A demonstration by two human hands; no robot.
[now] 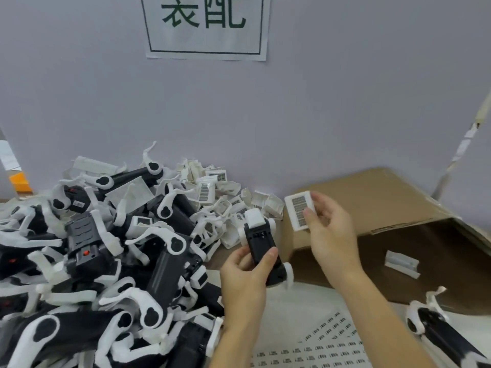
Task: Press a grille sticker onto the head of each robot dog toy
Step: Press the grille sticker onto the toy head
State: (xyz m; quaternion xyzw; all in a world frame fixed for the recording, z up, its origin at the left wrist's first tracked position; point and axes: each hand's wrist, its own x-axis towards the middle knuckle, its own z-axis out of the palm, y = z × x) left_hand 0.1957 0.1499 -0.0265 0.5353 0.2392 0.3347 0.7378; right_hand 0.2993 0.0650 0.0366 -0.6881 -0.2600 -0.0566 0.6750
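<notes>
The left hand (245, 272) is holding a black-bodied robot dog toy (261, 243), its grip closed around the body, with the toy's white head end pointing away from the grip. The right hand (328, 224) is pinching a white head piece (299, 211) carrying a grille sticker, just beside and above the toy's head. A sticker sheet (313, 346) is lying on the bench nearer the person than both grips; a heap of toys (106, 248) is sitting beside the left grip. In my judgement, the piece needs squaring to the head before pressing, then firm thumb pressure across the whole grille.
</notes>
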